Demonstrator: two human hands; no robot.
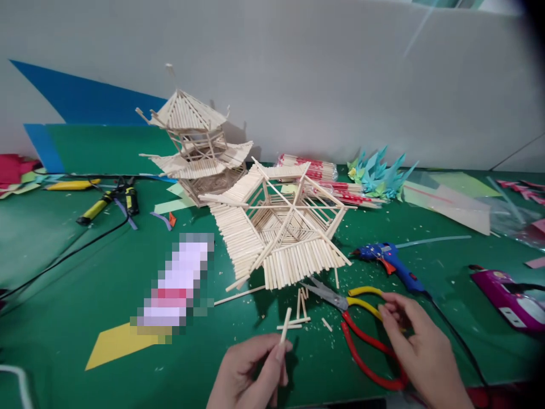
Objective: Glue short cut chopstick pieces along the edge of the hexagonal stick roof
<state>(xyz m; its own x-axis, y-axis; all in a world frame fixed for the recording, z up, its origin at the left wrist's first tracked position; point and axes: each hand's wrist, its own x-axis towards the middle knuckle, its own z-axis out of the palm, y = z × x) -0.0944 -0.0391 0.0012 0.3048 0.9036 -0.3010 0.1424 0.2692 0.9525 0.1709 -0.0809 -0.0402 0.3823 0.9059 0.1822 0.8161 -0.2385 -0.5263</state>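
My left hand (255, 372) is closed, pinching a short wooden stick (286, 325) upright between thumb and fingers. My right hand (419, 346) has its fingers closed at the yellow handle of a pair of scissors (334, 298), whose other handle is red. The scissors' blades are apart and point toward the wooden stick model (293, 227) in front of me. That model has an open roof frame, with some sides covered by rows of sticks. Cut stick pieces (302, 304) lie between my hands and the model.
A finished-looking stick pagoda (191, 147) stands behind to the left. At right are a blue glue gun (395, 264) with its cord and a magenta power strip (506, 298). Bundled sticks (315, 167) and folded paper (381, 173) lie along the wall; pliers (108, 201) rest at left.
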